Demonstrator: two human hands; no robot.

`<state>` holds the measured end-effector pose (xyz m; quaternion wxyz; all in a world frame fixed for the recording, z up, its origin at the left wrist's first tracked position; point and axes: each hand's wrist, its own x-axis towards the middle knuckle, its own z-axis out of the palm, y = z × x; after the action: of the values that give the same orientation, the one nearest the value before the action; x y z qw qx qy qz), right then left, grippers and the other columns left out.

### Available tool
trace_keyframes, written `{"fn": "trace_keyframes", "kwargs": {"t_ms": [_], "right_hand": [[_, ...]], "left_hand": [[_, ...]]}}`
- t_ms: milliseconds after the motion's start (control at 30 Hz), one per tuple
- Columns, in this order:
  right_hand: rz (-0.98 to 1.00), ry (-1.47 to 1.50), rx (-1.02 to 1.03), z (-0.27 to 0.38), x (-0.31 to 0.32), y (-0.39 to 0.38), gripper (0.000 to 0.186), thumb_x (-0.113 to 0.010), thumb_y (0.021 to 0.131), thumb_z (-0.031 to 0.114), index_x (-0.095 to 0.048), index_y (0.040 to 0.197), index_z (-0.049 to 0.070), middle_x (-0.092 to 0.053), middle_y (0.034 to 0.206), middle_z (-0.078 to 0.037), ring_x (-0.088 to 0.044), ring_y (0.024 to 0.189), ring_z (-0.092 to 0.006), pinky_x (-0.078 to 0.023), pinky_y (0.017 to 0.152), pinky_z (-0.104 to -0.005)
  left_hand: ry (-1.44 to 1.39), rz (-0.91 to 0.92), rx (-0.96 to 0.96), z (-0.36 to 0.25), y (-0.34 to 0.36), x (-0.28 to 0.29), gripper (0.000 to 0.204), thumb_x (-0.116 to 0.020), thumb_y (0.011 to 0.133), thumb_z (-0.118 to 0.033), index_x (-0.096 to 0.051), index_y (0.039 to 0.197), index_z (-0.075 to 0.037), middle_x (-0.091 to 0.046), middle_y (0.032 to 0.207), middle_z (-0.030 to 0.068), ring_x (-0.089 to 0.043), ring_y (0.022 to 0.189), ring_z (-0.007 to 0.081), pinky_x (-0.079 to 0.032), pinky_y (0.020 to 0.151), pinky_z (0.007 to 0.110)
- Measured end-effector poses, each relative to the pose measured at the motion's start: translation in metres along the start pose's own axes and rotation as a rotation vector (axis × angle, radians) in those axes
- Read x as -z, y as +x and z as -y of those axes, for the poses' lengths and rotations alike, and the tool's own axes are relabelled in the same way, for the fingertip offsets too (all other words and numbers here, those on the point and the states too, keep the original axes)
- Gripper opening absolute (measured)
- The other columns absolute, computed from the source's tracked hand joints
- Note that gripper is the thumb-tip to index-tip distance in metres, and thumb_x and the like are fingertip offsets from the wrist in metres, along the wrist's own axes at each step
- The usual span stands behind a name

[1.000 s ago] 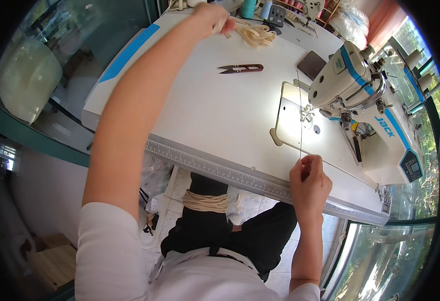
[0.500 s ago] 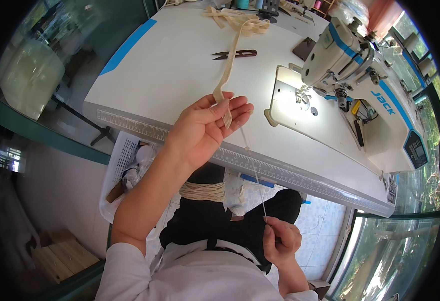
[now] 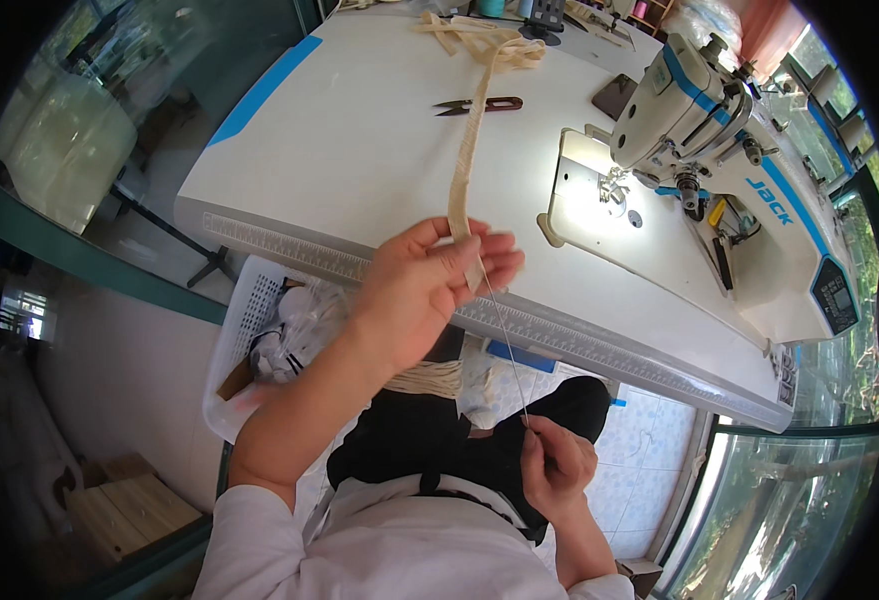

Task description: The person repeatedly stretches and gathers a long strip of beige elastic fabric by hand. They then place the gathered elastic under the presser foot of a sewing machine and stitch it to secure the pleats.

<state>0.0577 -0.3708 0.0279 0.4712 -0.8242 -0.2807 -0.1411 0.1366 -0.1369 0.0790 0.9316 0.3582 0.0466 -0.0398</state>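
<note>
Holding the beige strip (image 3: 466, 150), the left hand (image 3: 429, 285) hides its end; the right hand (image 3: 556, 468) pinches a thin thread (image 3: 504, 335), hard to see.

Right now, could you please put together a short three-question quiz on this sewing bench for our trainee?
1. True or false: the left hand holds the end of the beige strap.
2. What lies on the white table beside the strap? A) thread snips B) a hammer C) a cup
3. Fill in: a thin thread runs from the strap end down to the ____ hand.

Key:
1. True; the strap trails back across the table to a pile at its far edge.
2. A, the thread snips.
3. Right; the right hand pinches it above the lap.
</note>
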Motion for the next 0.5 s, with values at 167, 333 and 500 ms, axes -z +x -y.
{"fn": "trace_keyframes", "kwargs": {"t_ms": [167,333,500], "right_hand": [[0.231,0.29,-0.242,0.003,-0.047,-0.01,0.011,-0.061,0.087,0.0,-0.061,0.097,0.001,-0.064,0.066,-0.009,-0.062,0.054,-0.0176,-0.047,0.051,-0.0259],[0.46,0.456,-0.402,-0.028,-0.051,-0.035,0.011,-0.062,0.089,0.005,-0.066,0.097,-0.002,-0.068,0.078,-0.013,-0.066,0.067,-0.0186,-0.052,0.061,-0.0287],[0.366,0.515,-0.397,0.003,-0.065,0.02,0.028,-0.048,0.101,0.021,-0.063,0.105,-0.002,-0.067,0.088,-0.008,-0.062,0.079,-0.0128,-0.05,0.073,-0.0263]], "left_hand": [[0.422,-0.06,0.119,0.046,-0.063,0.009,0.016,-0.052,0.093,0.0,-0.056,0.108,0.004,-0.067,0.102,0.0172,-0.066,0.098,0.0255,-0.053,0.091,0.037],[0.509,-0.258,0.187,0.1,-0.144,0.07,0.012,-0.052,0.095,-0.001,-0.058,0.101,0.006,-0.068,0.095,0.0155,-0.067,0.093,0.019,-0.054,0.083,0.03],[0.612,-0.216,0.209,0.129,-0.174,0.081,0.011,-0.055,0.093,-0.001,-0.06,0.1,0.005,-0.07,0.094,0.0132,-0.068,0.092,0.0183,-0.054,0.084,0.029]]}}
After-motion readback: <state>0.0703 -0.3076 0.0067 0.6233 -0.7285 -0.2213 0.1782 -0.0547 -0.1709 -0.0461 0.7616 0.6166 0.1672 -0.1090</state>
